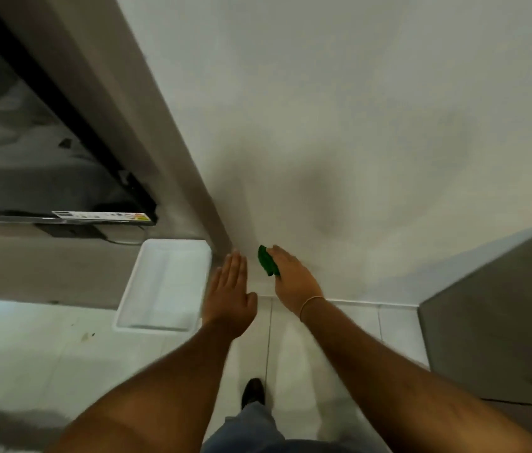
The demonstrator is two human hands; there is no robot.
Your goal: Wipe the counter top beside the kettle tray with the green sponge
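Note:
My right hand (292, 279) is shut on the green sponge (267, 265), held out in front of me close to the white wall. My left hand (230, 295) is stretched out flat beside it, fingers together, holding nothing. A white rectangular tray (164, 286) lies to the left of my left hand, partly over the edge of the grey counter top (45, 273). No kettle is in view.
A flat black screen (71, 178) stands on the counter at the left, against a grey wall column (147, 125). A grey cabinet (500, 312) rises at the right. Pale floor tiles (45, 348) and my dark shoe (253, 392) show below.

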